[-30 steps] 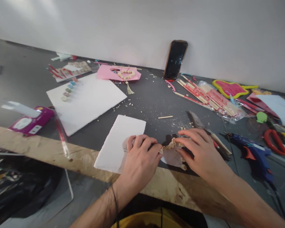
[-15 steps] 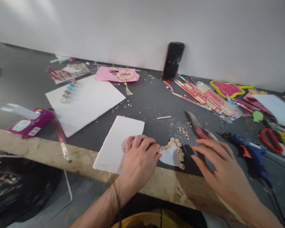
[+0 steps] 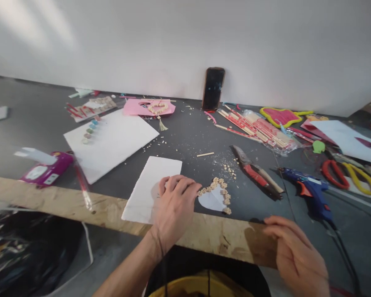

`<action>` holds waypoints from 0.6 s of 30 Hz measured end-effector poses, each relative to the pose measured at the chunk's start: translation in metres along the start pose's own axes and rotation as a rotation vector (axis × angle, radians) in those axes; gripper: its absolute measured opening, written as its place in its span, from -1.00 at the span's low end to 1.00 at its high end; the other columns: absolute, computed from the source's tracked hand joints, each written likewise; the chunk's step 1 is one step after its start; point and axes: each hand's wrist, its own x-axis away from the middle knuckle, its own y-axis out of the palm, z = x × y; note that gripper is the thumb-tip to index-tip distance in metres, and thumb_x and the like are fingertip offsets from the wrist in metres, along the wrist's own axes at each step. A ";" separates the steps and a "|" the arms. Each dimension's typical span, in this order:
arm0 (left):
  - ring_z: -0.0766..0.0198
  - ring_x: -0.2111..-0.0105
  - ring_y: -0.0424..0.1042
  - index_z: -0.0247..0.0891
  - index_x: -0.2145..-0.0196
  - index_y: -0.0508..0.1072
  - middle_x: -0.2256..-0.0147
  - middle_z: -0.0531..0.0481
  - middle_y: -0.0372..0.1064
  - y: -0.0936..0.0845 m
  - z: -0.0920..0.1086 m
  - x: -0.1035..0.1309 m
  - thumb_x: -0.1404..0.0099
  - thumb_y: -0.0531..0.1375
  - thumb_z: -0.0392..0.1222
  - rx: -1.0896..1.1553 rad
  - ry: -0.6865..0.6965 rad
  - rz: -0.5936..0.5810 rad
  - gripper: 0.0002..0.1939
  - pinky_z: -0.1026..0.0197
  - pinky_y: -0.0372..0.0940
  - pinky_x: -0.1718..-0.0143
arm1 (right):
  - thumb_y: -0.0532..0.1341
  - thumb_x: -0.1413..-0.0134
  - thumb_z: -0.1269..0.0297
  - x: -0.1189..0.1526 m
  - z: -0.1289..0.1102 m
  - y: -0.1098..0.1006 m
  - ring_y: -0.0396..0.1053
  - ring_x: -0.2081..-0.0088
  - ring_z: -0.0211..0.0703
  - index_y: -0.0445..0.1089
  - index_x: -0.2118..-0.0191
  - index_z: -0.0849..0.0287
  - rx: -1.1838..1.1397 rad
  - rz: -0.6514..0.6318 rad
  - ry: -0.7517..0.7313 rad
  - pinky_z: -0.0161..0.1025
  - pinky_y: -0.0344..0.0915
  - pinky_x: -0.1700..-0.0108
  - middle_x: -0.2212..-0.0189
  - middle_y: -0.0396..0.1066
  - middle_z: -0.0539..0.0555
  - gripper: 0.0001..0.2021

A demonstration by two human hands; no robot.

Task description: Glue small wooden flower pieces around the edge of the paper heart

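Observation:
My left hand (image 3: 175, 202) rests palm down on a white paper sheet (image 3: 144, 181), fingers stretched and bent a little. Its fingertips reach the left edge of a small white paper cutout (image 3: 212, 199) at the table's front edge. Small pale wooden pieces (image 3: 225, 195) line the cutout's upper and right edges; its left end is hidden by my hand. My right hand (image 3: 298, 253) hovers off the front edge, lower right, fingers loosely extended with nothing seen in them. Red-handled pruning shears (image 3: 256, 173) lie beyond it, and a blue glue gun (image 3: 312, 189) is to the right.
Loose wooden bits (image 3: 229, 169) lie behind the cutout. A phone (image 3: 213, 88) leans on the wall. Bagged sticks (image 3: 262, 130) and scissors (image 3: 348, 177) are at right. A large white sheet (image 3: 111, 144), a purple box (image 3: 48, 169) and pink paper (image 3: 132, 108) are at left.
My right hand has drawn back from beside the cutout, down and to the right past the table edge. My left hand stays by the cutout. The view has shifted slightly.

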 end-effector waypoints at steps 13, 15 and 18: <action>0.07 0.07 0.26 -0.15 0.15 0.45 0.15 -0.04 0.45 -0.011 0.013 -0.006 -0.30 0.11 -0.17 -0.092 -0.046 -0.106 -0.81 -0.09 0.05 0.02 | -0.07 0.12 0.56 0.005 -0.004 -0.001 0.17 0.58 -0.25 0.01 0.61 0.11 -0.183 -0.053 0.018 -0.27 0.09 0.49 0.64 0.14 -0.05 -0.79; 0.06 0.06 0.25 -0.16 0.16 0.46 0.15 -0.05 0.45 -0.010 0.016 -0.009 -0.29 0.13 -0.15 -0.101 -0.059 -0.137 -0.81 -0.11 0.05 0.01 | -0.07 0.12 0.56 0.003 -0.003 -0.001 0.18 0.58 -0.25 0.04 0.62 0.11 -0.165 -0.047 0.010 -0.28 0.10 0.49 0.64 0.15 -0.05 -0.78; 0.06 0.06 0.26 -0.17 0.18 0.47 0.16 -0.06 0.44 -0.008 0.020 -0.013 -0.27 0.14 -0.15 -0.116 -0.062 -0.163 -0.81 -0.11 0.06 0.01 | -0.07 0.09 0.58 0.004 -0.001 0.000 0.21 0.54 -0.25 0.07 0.59 0.11 -0.155 -0.066 -0.035 -0.29 0.13 0.46 0.62 0.18 -0.04 -0.77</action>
